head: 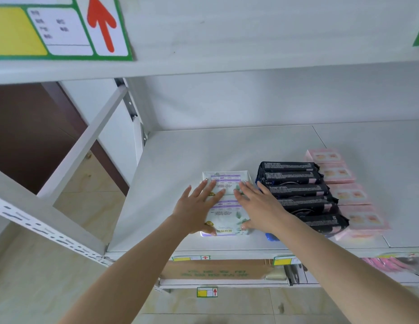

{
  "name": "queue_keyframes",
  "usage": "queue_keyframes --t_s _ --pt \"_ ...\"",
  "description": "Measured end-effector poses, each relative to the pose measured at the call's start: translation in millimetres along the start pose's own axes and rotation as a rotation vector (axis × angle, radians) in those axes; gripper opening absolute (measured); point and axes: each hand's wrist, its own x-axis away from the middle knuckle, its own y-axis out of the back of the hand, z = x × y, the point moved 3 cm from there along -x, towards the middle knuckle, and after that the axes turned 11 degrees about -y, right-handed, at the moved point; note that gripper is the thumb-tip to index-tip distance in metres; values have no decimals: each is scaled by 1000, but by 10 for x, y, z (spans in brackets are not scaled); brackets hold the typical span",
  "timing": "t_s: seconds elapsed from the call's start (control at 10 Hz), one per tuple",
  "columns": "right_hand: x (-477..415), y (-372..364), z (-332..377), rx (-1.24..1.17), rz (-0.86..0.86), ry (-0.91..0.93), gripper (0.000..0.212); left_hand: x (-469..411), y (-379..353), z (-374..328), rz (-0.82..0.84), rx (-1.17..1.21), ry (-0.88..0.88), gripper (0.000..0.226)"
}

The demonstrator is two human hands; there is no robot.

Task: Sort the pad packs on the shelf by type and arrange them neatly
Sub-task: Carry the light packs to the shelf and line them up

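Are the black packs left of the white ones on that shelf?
No, the black packs lie to the right of the white packs, between them and the pink boxes.

Shop or stockroom. White metal shelf (180,155) on slotted steel frame (47,225). On shelf, packaged goods in rows by kind: white-purple packs (227,177), black packs (297,190), pink boxes (348,195). Yellow-green label tags (191,257) on shelf's front edge. Bigger arrow label (63,29) above shelf. Cardboard carton (215,270) below shelf.
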Motion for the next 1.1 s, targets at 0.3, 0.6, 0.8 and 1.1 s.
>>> queue_keyframes --t_s 0.3,0.6,0.8,1.1 --pt "-511 168 -144 19 -3 -12 92 -439 148 235 -5 -45 93 114" --pt "-904 245 -270 46 -28 -28 92 -780 257 448 19 -51 150 116" --pt "-1049 265 -310 73 -24 -44 90 -901 258 535 21 -65 173 116" --pt "-1196 245 -356 112 -41 -75 82 -1077 348 613 54 -91 257 118"
